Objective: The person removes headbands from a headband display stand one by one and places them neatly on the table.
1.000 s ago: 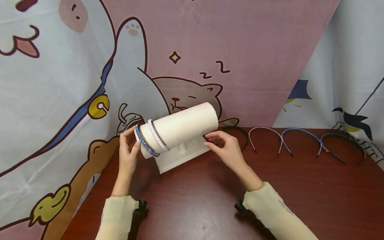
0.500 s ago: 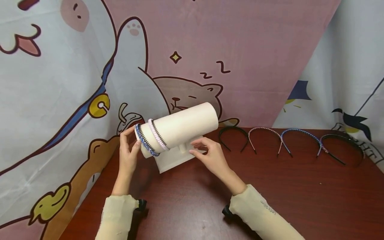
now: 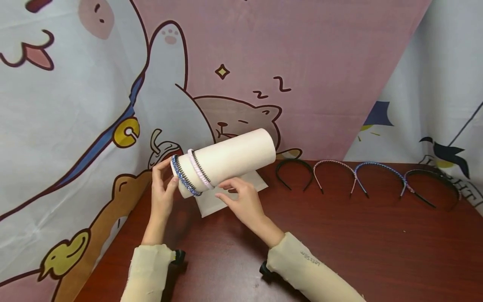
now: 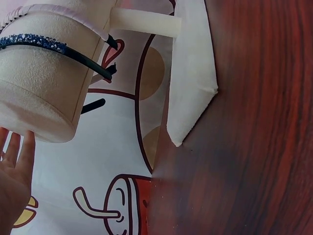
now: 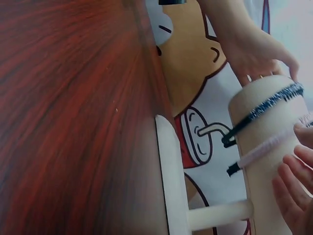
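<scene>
A cream cylindrical headband display stand (image 3: 237, 152) stands at an angle on the table. Around its left end sits a glittery blue headband (image 3: 180, 177); a pale pink headband (image 3: 198, 170) sits just right of it. My left hand (image 3: 162, 199) rests against the left end of the cylinder. In the left wrist view its fingers (image 4: 25, 154) are straight and touch the end face. Below the cylinder, my right hand (image 3: 245, 203) is close to the pink headband's lower end, thumb and fingers apart. Whether it touches the band cannot be made out.
The stand's flat base (image 3: 211, 205) lies on the dark red wooden table (image 3: 339, 251). A black headband (image 3: 293, 160), a pink one (image 3: 331, 161), a blue one (image 3: 381, 163) and a dark one (image 3: 434, 171) lean along the back right. A cartoon-printed cloth (image 3: 320, 63) hangs behind.
My right hand has moved left beneath the cylinder, from its right end to the pink headband's lower end. My left hand stays at the left end; the stand and headbands keep their places.
</scene>
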A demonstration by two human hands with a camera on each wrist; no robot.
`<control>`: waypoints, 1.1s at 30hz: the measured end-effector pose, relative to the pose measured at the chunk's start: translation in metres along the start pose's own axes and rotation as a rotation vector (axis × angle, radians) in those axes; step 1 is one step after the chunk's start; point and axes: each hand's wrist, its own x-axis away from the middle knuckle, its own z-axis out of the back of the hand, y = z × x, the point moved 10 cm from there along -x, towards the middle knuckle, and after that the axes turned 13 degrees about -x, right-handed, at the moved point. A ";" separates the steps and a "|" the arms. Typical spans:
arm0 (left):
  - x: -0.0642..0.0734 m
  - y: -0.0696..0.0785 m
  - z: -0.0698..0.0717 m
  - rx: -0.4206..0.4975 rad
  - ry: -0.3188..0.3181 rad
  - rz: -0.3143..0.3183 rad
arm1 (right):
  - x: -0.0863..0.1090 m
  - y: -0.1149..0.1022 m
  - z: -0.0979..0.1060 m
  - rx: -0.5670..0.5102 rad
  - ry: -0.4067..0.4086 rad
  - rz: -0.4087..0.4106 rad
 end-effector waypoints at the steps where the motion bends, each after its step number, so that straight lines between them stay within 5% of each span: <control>1: 0.000 0.000 0.000 0.003 0.000 0.000 | 0.000 -0.001 -0.002 0.015 0.008 0.005; 21: 0.001 0.001 0.000 -0.008 -0.002 0.016 | -0.013 -0.025 -0.022 0.540 0.076 0.061; 33: 0.001 0.001 -0.001 -0.003 0.008 0.007 | -0.010 -0.024 -0.021 0.520 0.097 0.113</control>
